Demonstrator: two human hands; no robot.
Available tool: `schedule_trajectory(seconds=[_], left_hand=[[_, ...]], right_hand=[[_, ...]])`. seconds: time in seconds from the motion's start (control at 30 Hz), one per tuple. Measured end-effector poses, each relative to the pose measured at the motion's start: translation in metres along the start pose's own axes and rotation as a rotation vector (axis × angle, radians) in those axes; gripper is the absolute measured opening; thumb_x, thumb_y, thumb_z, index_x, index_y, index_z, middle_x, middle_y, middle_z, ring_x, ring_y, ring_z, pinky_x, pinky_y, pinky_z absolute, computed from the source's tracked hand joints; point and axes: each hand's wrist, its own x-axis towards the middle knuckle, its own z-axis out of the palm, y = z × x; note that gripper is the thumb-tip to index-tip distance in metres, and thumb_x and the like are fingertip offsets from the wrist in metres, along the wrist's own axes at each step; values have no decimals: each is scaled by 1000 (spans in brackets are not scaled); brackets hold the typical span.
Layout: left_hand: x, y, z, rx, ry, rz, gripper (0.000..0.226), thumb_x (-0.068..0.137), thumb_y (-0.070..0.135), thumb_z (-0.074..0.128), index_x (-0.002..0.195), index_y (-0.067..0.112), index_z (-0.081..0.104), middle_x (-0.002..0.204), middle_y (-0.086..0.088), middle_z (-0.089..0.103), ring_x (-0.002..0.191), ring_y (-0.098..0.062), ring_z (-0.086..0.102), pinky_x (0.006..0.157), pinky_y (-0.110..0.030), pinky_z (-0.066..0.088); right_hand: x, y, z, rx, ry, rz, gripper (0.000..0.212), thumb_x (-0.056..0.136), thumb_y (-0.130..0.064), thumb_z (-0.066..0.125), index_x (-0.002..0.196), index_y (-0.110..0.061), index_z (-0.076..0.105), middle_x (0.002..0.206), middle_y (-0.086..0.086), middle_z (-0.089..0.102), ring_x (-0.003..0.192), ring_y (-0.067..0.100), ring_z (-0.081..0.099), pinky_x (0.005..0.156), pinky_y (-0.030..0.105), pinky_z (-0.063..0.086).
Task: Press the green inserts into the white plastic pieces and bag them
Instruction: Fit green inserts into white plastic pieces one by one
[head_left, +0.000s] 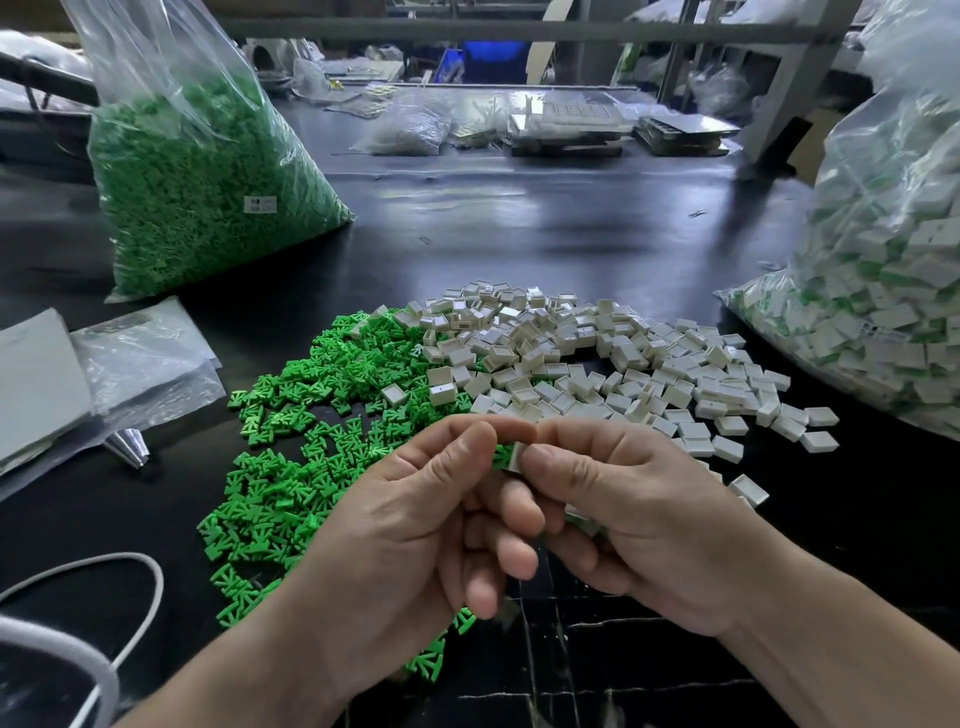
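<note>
Both hands meet low in the middle of the view, over the black table. My left hand (415, 525) and my right hand (628, 525) pinch one white plastic piece (515, 458) between thumbs and forefingers, and a bit of green insert shows at its left side. A loose heap of green inserts (306, 441) lies on the table to the left. To the right of that heap spreads a heap of white plastic pieces (597, 364). A large clear bag of assembled white-and-green pieces (883, 291) stands at the right edge.
A tall clear bag full of green inserts (202, 192) stands at the back left. Flat empty plastic bags (140, 358) lie at the left. A white cable (130, 577) loops at the lower left. Trays and bags clutter the far end of the table (519, 218).
</note>
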Motion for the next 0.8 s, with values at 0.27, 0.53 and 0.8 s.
schedule_trajectory(seconds=[0.27, 0.53, 0.8], left_hand=[[1, -9, 1, -61, 14, 2, 17, 86, 22, 62, 96, 12, 71, 61, -15, 65, 43, -20, 64, 36, -24, 50], [2, -6, -4, -88, -70, -11, 21, 83, 19, 76, 101, 11, 69, 68, -20, 69, 51, -25, 69, 43, -28, 55], [1, -6, -2, -42, -54, -12, 14, 84, 21, 75, 95, 13, 69, 63, -19, 67, 45, -25, 65, 40, -28, 53]], right_hand=[[-1, -1, 4, -59, -24, -20, 28, 92, -32, 62, 99, -5, 69, 70, 8, 60, 50, 17, 46, 35, 17, 33], [-1, 1, 5, 64, -65, -6, 37, 93, -30, 60, 106, 5, 61, 62, -1, 62, 42, 6, 47, 33, 15, 31], [-1, 0, 8, 18, -55, -19, 20, 94, -31, 60, 89, -17, 72, 63, 3, 63, 43, 10, 48, 34, 16, 31]])
